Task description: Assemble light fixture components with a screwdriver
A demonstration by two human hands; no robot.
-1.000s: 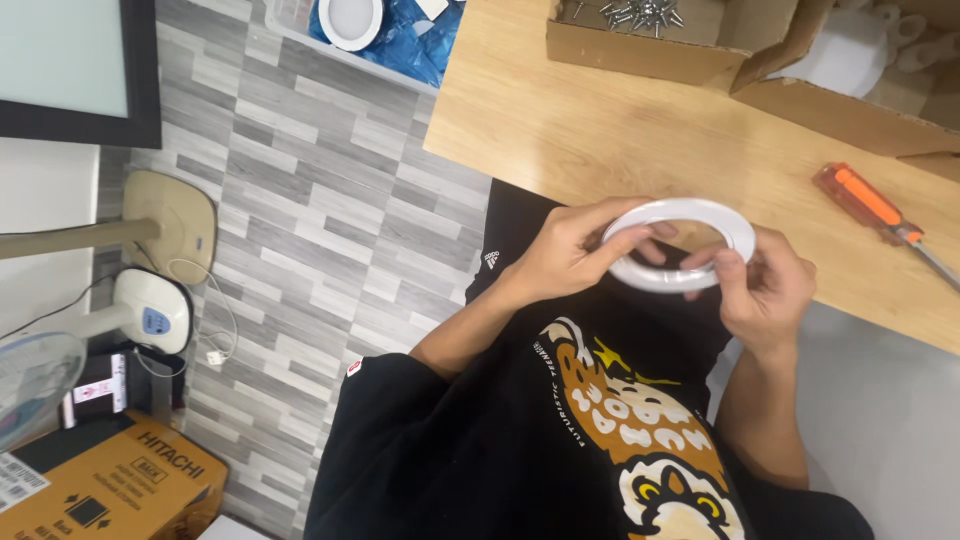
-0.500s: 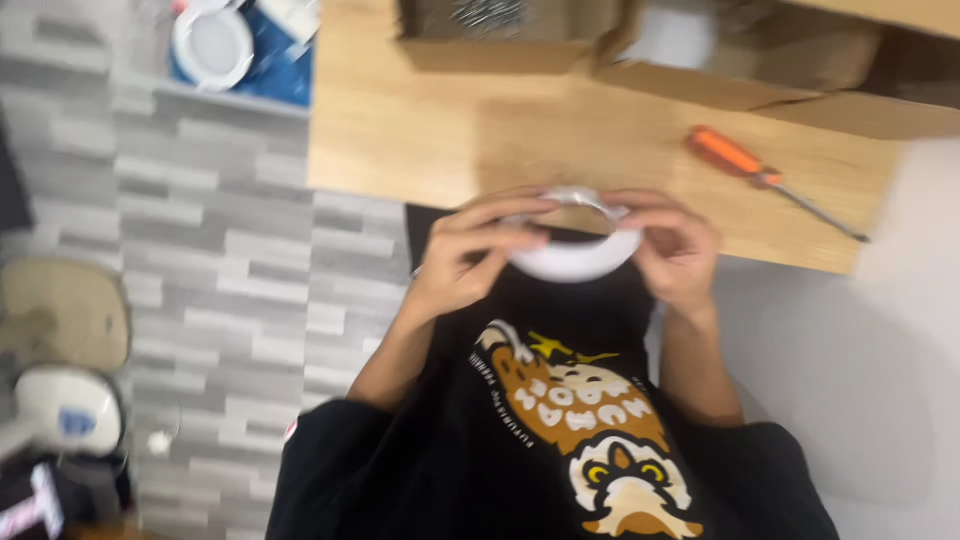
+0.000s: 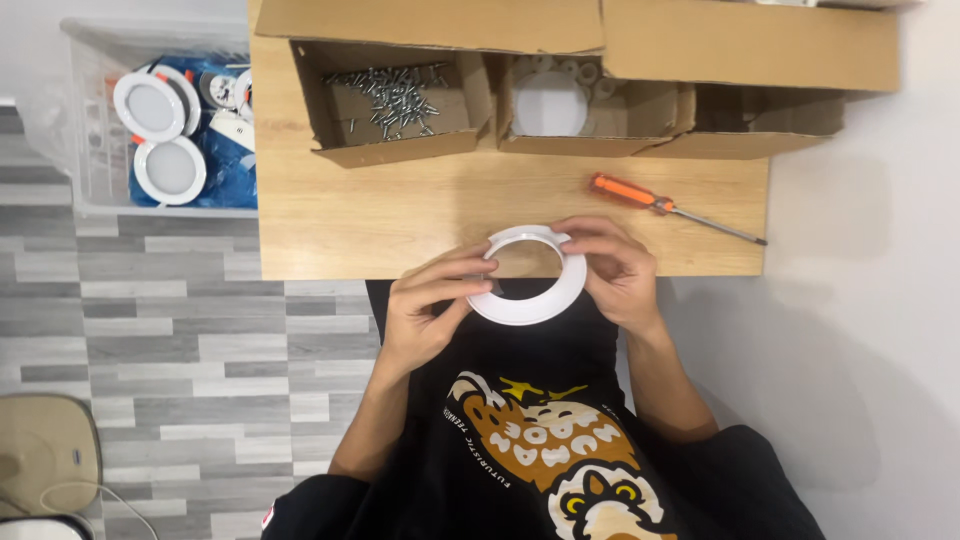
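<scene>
Left grip: the left hand [image 3: 430, 310] is closed on the near-left arc of a white plastic ring [image 3: 530, 275], thumb and forefinger pinching its rim while the other fingers curl beneath.
Right grip: the right hand [image 3: 612, 270] is closed on the far-right arc of the same ring, fingertips laid over the rim's top.
Ring's place: between the two grips, held clear of the table [image 3: 400, 215], hanging over its near edge just in front of the person's chest.
Change: half a second ago the ring was tipped steeply and mostly hidden behind the fingers; now it lies nearly flat toward the camera with its round opening fully showing. Both hands keep hold throughout, so this reads as turning the part over for a look, not as letting it go.
Beyond the right grip: an orange-handled screwdriver [image 3: 660, 207] lies untouched on the table, its shaft pointing away to the right.
Beyond both grips: an open cardboard box of loose screws [image 3: 395, 95], and next to it a box of white round parts [image 3: 550, 105].
Far left of the left grip: a clear bin [image 3: 95, 195] with finished round white lamps [image 3: 168, 170] on the floor side of the table.
</scene>
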